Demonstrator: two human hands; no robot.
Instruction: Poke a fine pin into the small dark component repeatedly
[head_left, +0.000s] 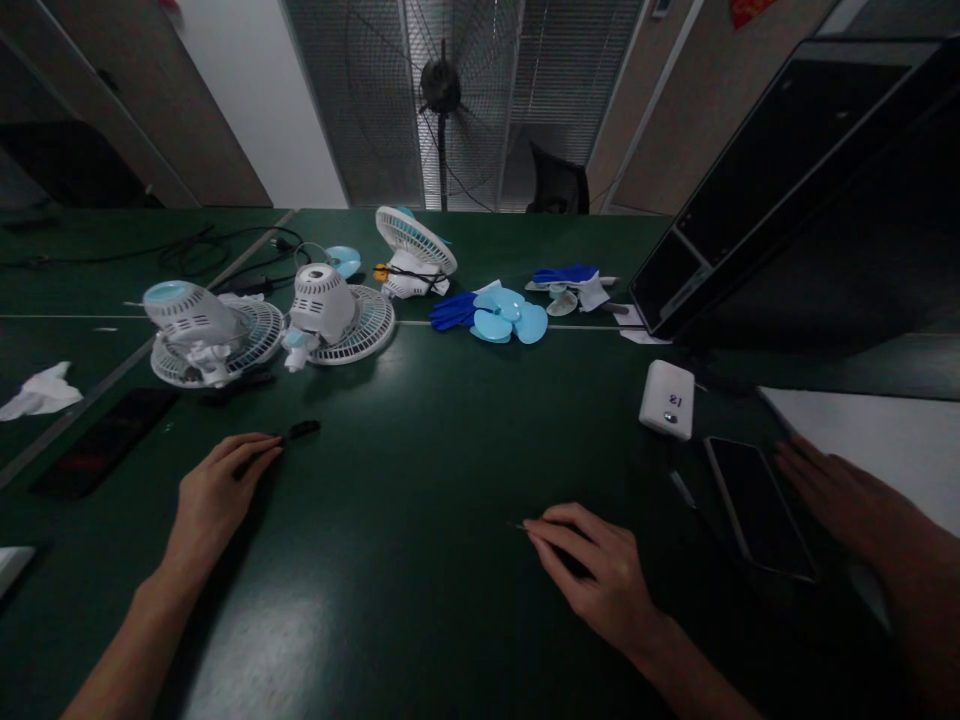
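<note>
On grn table (405, 430) | L hand (219, 488): grip pinching sm. blk piece (304, 429) | R hand (589, 565): grip pinching thin item (517, 526)

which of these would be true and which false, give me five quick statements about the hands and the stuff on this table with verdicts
1. The right hand pinches a thin object. True.
2. A light-blue fan blade lies beside a blue glove. True.
3. The blue glove is worn on the right hand. False: the right hand is bare, and the glove lies farther off.
4. Another person's hand is just right of the light-edged phone. True.
5. The light-edged phone lies left of the right hand. False: it lies to the right of that hand.
</note>
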